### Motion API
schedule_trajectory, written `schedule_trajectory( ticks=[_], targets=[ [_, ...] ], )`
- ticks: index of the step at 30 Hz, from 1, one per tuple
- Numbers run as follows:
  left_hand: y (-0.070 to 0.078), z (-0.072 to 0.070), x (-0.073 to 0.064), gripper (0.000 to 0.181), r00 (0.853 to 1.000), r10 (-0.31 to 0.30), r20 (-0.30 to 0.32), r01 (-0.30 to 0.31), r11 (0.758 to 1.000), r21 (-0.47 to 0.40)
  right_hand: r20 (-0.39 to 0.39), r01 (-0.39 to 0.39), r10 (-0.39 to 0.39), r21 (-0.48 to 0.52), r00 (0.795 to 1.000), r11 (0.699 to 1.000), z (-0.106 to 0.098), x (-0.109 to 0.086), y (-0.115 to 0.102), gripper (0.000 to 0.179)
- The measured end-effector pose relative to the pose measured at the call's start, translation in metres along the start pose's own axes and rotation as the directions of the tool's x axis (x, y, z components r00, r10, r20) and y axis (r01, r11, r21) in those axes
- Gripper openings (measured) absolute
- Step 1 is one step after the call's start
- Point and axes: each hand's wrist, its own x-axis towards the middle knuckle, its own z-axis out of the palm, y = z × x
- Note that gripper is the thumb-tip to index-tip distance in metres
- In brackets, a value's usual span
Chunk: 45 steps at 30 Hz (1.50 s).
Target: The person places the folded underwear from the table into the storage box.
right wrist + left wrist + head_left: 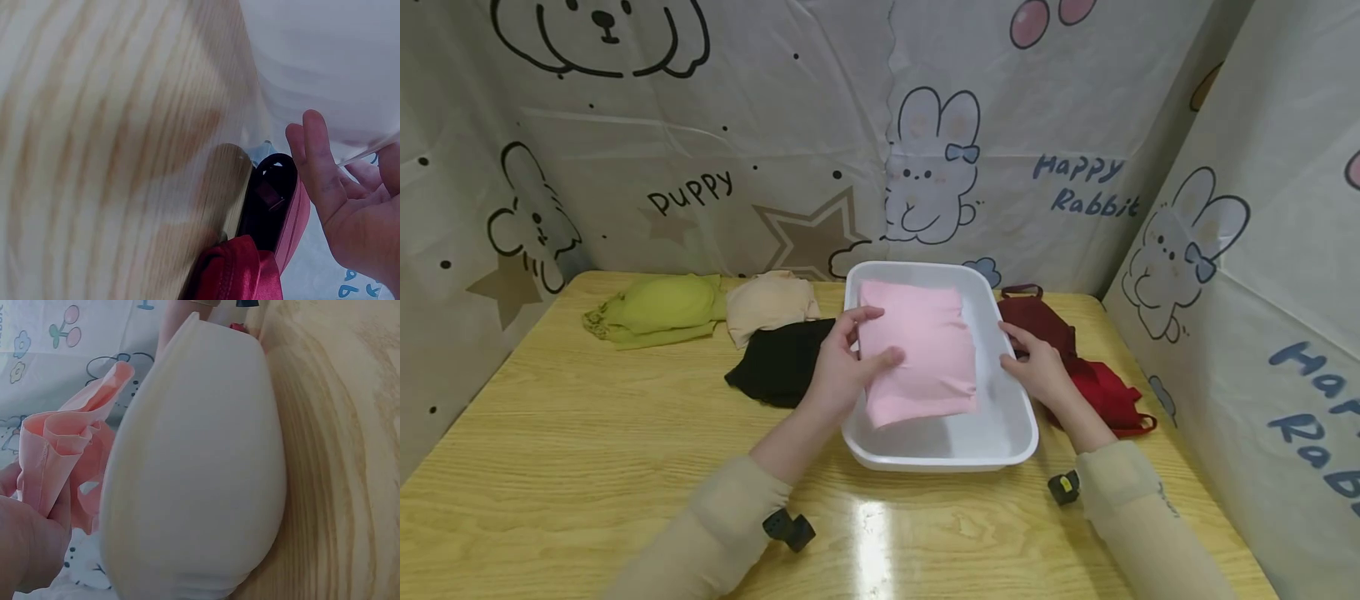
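A folded pink garment (pixel 917 350) is held over a white plastic basin (pixel 940 446) in the head view. My left hand (pixel 842 358) grips its left edge, thumb on top. Seen from the left wrist, the pink garment (pixel 59 450) shows loose layered folds above the basin's rim, with the left hand (pixel 31 544) pinching its lower end. My right hand (pixel 1033 362) holds the basin's right rim with thumb and fingers. In the right wrist view several fingers of the right hand (pixel 350 212) lie along the outside of the basin (pixel 325 69).
Left of the basin lie a yellow-green bra (pixel 662 308), a beige one (pixel 771 304) and a black garment (pixel 782 362). A maroon bra (pixel 1041 325) and a red one (pixel 1105 396) lie to its right. Printed cloth (pixel 820 108) hangs behind the wooden table (pixel 587 450).
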Motion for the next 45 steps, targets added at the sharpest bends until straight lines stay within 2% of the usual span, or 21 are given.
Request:
schedule_trajectory(
  ticks=[8, 15, 22, 27, 38, 45],
  targets=[
    [-0.016, 0.012, 0.002, 0.055, 0.997, -0.032, 0.068, 0.031, 0.999, 0.011, -0.010, 0.000, 0.000, -0.008, 1.000, 1.000, 0.000, 0.000, 0.001, 0.057],
    [-0.027, 0.020, 0.003, 0.050, 0.994, -0.091, 0.061, 0.083, 0.989, 0.125, -0.011, -0.003, 0.003, -0.005, 1.000, 1.000, 0.000, 0.001, 0.003, 0.057],
    [-0.035, 0.024, 0.003, 0.046, 0.993, -0.065, 0.097, 0.044, 0.978, 0.206, -0.002, -0.010, 0.010, 0.008, 1.000, 1.000, 0.002, 0.002, 0.004, 0.058],
    [-0.040, 0.026, 0.006, 0.043, 0.989, -0.088, 0.117, 0.058, 0.969, 0.241, 0.000, -0.017, 0.017, 0.015, 1.000, 1.000, 0.001, 0.002, 0.004, 0.059],
    [-0.043, 0.030, 0.008, 0.040, 0.970, -0.182, 0.160, 0.117, 0.930, 0.349, 0.002, -0.022, 0.022, 0.015, 1.000, 1.000, 0.001, 0.002, 0.004, 0.058],
    [-0.042, 0.029, 0.009, 0.046, 0.943, -0.265, 0.200, 0.157, 0.888, 0.432, 0.002, -0.014, 0.014, 0.011, 1.000, 1.000, 0.002, 0.001, 0.002, 0.057]
  ],
)
